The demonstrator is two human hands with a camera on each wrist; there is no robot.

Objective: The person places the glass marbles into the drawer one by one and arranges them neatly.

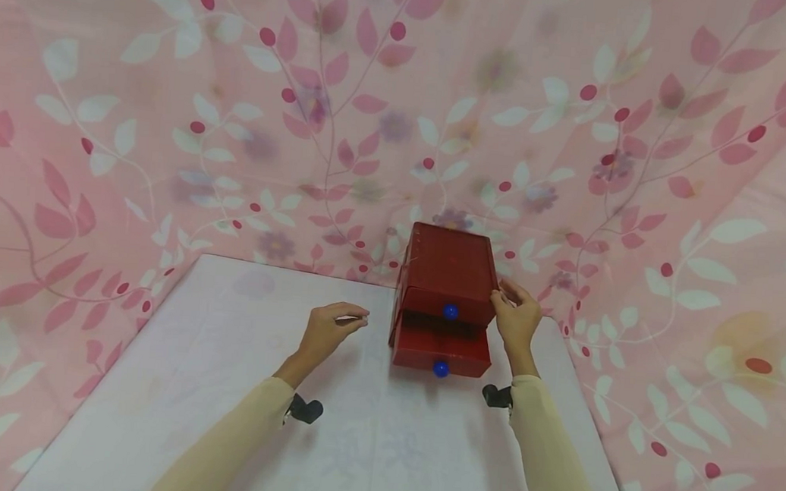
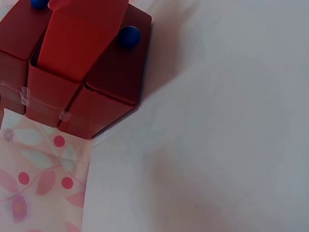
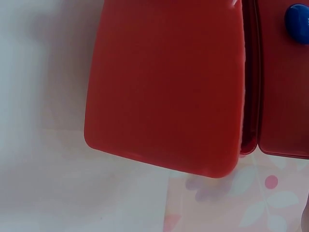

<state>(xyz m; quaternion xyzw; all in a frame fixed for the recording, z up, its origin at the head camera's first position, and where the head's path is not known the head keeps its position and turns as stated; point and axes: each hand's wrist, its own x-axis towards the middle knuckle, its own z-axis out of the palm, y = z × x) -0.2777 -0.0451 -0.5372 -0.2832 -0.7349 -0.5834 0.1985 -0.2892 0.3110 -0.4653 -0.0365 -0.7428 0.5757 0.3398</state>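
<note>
A red three-tier drawer chest (image 1: 453, 261) with round blue knobs stands at the back of the white table. Its middle drawer (image 1: 442, 352) is pulled out and juts forward below the top one; in the left wrist view this drawer (image 2: 79, 41) sticks out between the other two. My right hand (image 1: 519, 319) touches the chest's right side near the top front corner. My left hand (image 1: 332, 329) hovers left of the chest, thumb and fingertips brought together. At those fingertips shows a tiny pale spot; I cannot tell whether it is something held. Neither wrist view clearly shows its hand's grasp.
The white tabletop (image 1: 352, 440) stretches in front of the chest. A pink leaf-patterned cloth (image 1: 347, 120) hangs behind and at both sides. Clear tape (image 2: 25, 96) runs across the chest's side. Dark wrist-worn pieces (image 1: 305, 409) sit at both cuffs.
</note>
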